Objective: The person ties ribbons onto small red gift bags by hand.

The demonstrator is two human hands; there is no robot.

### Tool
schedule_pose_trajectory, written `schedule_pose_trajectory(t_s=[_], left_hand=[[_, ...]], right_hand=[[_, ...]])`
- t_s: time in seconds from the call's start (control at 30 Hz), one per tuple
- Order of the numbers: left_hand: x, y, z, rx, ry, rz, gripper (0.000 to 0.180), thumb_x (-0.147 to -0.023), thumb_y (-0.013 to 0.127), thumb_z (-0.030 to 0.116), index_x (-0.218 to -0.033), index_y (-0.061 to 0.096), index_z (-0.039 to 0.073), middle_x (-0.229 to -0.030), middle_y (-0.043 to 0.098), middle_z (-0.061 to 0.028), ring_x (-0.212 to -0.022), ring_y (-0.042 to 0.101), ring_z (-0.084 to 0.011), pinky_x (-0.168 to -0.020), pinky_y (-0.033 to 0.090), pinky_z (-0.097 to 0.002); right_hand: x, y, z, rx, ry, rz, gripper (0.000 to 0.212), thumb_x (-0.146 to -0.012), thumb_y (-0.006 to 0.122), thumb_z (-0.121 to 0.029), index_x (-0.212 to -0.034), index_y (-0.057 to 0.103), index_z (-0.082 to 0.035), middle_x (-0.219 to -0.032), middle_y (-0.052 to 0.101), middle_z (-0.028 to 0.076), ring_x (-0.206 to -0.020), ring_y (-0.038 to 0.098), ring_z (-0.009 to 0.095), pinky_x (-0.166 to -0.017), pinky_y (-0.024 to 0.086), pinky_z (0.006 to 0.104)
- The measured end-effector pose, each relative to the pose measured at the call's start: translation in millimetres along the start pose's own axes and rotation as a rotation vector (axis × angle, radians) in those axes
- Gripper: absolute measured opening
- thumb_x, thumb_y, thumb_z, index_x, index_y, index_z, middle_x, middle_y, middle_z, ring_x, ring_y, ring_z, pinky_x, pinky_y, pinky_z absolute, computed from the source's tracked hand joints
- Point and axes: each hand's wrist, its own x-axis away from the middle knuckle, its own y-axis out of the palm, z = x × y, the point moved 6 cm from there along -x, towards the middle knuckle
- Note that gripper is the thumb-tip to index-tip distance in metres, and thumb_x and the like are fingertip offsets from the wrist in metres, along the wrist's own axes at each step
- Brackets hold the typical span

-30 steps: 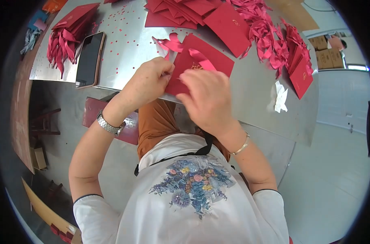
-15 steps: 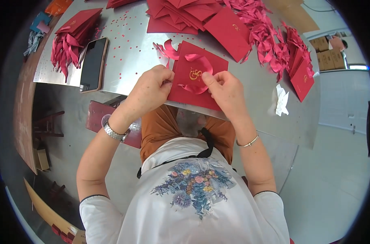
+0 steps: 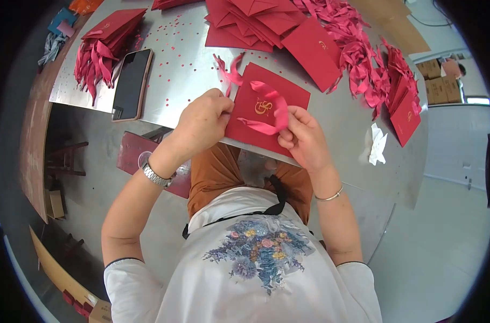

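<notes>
A flat red paper gift bag (image 3: 298, 96) with a gold emblem lies on the metal table in front of me, tilted a little. Closed fingers of my left hand (image 3: 204, 121) grip its left edge; the fingertips are partly hidden. Across its face loops a pink ribbon handle (image 3: 280, 105), pinched at its right side between the thumb and fingers of my right hand (image 3: 308, 141). Another length of pink ribbon (image 3: 233, 70) sticks out past the bag's far left edge.
Red bags with ribbons (image 3: 113, 32) and a phone (image 3: 133, 83) lie to the left. Beyond are piled red bags (image 3: 245, 27) and a heap of ribbon handles (image 3: 361, 59). At the right are more bags (image 3: 404, 116) and crumpled white paper (image 3: 378, 144). Red paper dots litter the metal table (image 3: 175, 110).
My right hand has moved slightly right and nearer, drawing the ribbon loop rightward across the bag. My left hand keeps its grip on the bag's left edge. The whole view has shifted slightly.
</notes>
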Motion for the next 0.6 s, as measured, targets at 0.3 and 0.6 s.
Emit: schedule_pose_trajectory(t_s=[0.3,0.6], left_hand=[[6.9,-71.2,-65.8,-0.335,-0.174,0.351,0.008,-0.082,0.063,0.009,-0.088,0.067,0.006,-0.092,0.063,-0.0121,-0.083,0.064,-0.0312,-0.072,0.05,-0.0393],[-24.0,-81.0,-74.8,-0.028,-0.358,0.612,0.015,-0.083,0.066,0.017,-0.094,0.071,0.009,-0.093,0.068,-0.0114,-0.083,0.066,-0.027,-0.075,0.05,-0.0351]], right_hand=[[2.0,-3.1,7.1,0.304,0.012,0.162,0.019,-0.1,0.05,-0.014,-0.105,0.06,0.001,-0.076,0.049,-0.002,-0.053,0.035,0.002,-0.044,0.028,0.0183],[3.6,0.1,4.4,0.336,-0.044,0.142,0.017,-0.098,0.053,-0.012,-0.105,0.062,0.001,-0.073,0.051,-0.003,-0.052,0.036,0.001,-0.045,0.03,0.0173]])
